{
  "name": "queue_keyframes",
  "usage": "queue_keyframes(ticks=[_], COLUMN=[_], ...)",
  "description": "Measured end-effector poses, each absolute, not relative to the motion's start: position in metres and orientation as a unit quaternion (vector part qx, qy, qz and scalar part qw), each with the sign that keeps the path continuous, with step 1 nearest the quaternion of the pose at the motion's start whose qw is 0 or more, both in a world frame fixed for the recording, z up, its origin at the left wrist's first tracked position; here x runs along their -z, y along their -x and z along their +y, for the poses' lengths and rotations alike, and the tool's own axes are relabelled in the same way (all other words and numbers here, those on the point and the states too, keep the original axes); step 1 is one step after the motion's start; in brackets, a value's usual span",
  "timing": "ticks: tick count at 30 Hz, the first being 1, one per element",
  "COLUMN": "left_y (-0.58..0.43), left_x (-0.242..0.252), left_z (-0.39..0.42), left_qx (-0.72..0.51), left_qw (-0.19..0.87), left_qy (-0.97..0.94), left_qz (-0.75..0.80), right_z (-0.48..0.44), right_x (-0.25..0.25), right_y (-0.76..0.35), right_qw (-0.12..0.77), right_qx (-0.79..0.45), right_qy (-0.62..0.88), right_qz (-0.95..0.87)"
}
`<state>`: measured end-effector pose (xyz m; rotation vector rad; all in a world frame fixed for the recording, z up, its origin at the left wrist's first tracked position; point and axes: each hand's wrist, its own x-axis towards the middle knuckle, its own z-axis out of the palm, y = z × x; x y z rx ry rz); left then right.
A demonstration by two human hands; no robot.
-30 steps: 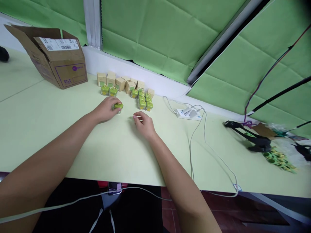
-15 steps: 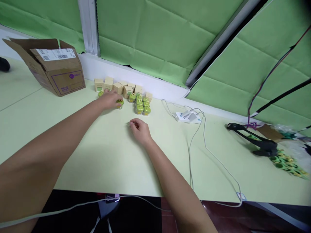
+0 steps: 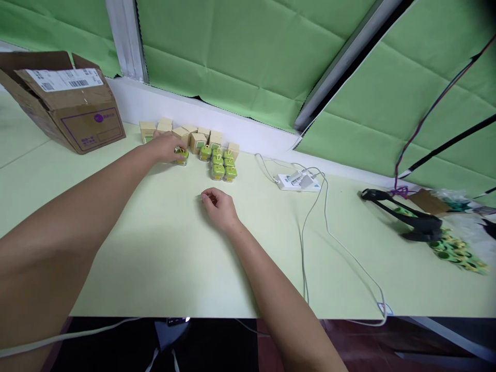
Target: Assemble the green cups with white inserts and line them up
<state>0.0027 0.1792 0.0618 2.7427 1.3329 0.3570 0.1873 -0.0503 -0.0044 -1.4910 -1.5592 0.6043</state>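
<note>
My left hand (image 3: 165, 148) reaches far forward to the row of small tan cartons (image 3: 197, 140) by the wall, its fingers curled round a small green-lidded jar (image 3: 182, 155) that rests on the table. My right hand (image 3: 217, 205) lies on the pale green table (image 3: 155, 248) nearer to me, fingers loosely curled, and I cannot make out anything in it. A cluster of several green-lidded jars (image 3: 221, 166) stands just right of my left hand, in front of the cartons.
An open cardboard box (image 3: 65, 106) lies on its side at the far left. A white power strip (image 3: 297, 182) with trailing cables sits to the right. A black clamp tool (image 3: 406, 219) and green-yellow rings (image 3: 457, 256) lie at the far right.
My left hand has carried the green-lidded jar away from me to the front of the carton row. My right hand has stayed on the table.
</note>
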Motion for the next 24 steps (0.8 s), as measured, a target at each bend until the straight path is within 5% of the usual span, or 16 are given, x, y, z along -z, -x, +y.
queue_keyframes(ticks=[6,13,18,24], left_y=[0.000,0.002,-0.020,-0.028], left_x=[-0.068,-0.079,-0.030,0.006], left_z=[0.177,0.103,0.015,-0.004], left_qx=[-0.123,-0.389,-0.283,-0.279], left_qw=[0.040,0.165,0.322,0.318], left_qy=[-0.885,-0.786,-0.816,-0.841], left_qz=[0.448,0.451,0.388,0.338], right_z=[-0.049,-0.036,-0.024,-0.008], right_x=[0.005,0.012,0.021,0.006], right_y=[-0.188,-0.213,-0.236,-0.245], right_qw=[0.438,0.507,0.505,0.384], right_qx=[-0.252,-0.124,-0.105,-0.131], right_qy=[0.597,0.651,0.707,0.764], right_qz=[-0.623,-0.550,-0.484,-0.502])
